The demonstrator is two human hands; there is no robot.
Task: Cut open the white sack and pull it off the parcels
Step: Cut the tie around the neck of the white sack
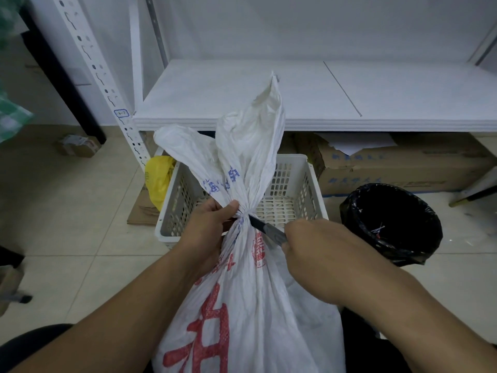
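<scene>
1. Clutter all round: a white perforated basket [301, 189] sits on the tiled floor directly behind the sack's neck, and beside it on the right stands a bin with a black liner [390, 224].
2. Left of the basket, a yellow bag [158, 179] slumps over flattened cardboard; behind on the right, a long cardboard box [403, 168] lies under the white shelf [242, 90].
3. Further left, a small cardboard parcel [78, 146] rests on the floor, well apart from the action.
4. Front and centre now: the white sack [255, 292] stands upright between the person's forearms, its long axis running bottom to top of the view, red print on the body, blue print above the neck.
5. Its neck is cinched tight at mid-frame, and the loose top fans upward in two crumpled lobes, the taller one pointing up toward the shelf edge.
6. That loose fabric hides part of the basket behind it; the parcels inside cannot be seen at all.
7. Left hand [209, 227] is clamped round the gathered neck from the left, thumb pressed just beside the tie.
8. Right hand [312, 246] is closed on the handle of a dark knife [265, 227], gripping it from the right.
9. The blade angles up and leftward, its tip right at the cinched neck, touching the bunched fabric there.
10. Whether the fabric is cut yet, I cannot tell from here.
</scene>
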